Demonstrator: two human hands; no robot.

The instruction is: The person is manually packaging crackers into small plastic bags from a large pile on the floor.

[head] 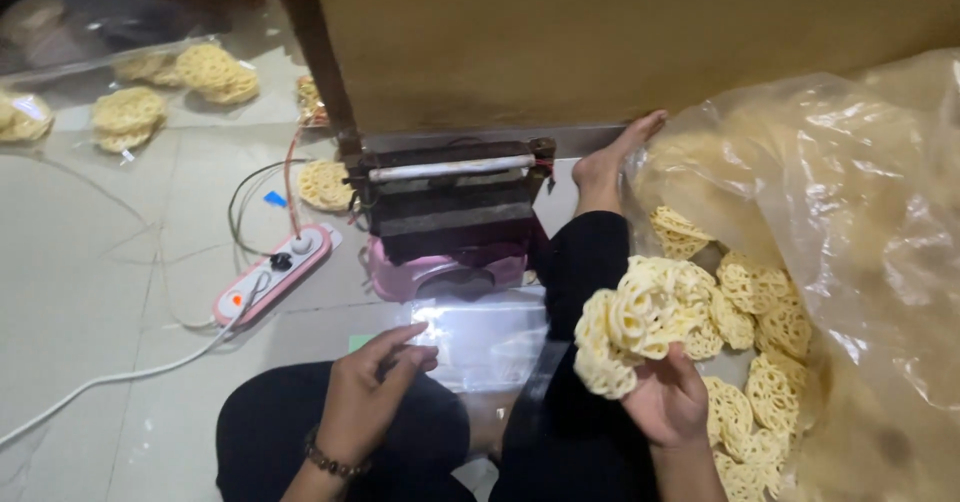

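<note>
The right hand [668, 402] is raised over the person's lap, its fingers [683, 364] curled up and clamped on a stack of pale yellow, lacy round crackers [640, 322]. How many crackers are in the stack cannot be told; at least three show, overlapping. The stack stands on edge, its flat faces turned roughly toward the camera, with no clear long axis. The left hand [372, 387] rests near the left knee, its fingers [400, 347] close together and pinching the edge of a clear flat plastic bag [480, 337] that lies on the pale tiled floor [120, 262], stretched out toward the dark metal sealing machine [450, 202] on its pink base [440, 272]. To the right a large, crinkled clear plastic sack [850, 232] lies open, holding many more of the same crackers [760, 322]. One white power strip [272, 274] lies to the left of the machine, with packed crackers [128, 115] beyond it.
</note>
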